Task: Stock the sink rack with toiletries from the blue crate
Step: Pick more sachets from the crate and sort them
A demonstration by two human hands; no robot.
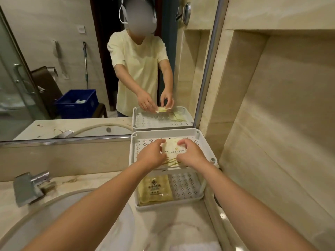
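Note:
A white two-tier perforated sink rack stands on the marble counter against the mirror. Over its top tier both hands hold a pale yellow toiletry packet with a gold logo. My left hand pinches the packet's left edge and my right hand pinches its right edge. More pale packets lie under it on the top tier. The lower tier holds another yellow packet on its left side; its right side is bare. The blue crate shows only as a reflection in the mirror, behind me.
A chrome faucet and a white basin lie to the left of the rack. The mirror rises behind the counter, and a tiled wall niche stands on the right. A white towel edge shows at the bottom.

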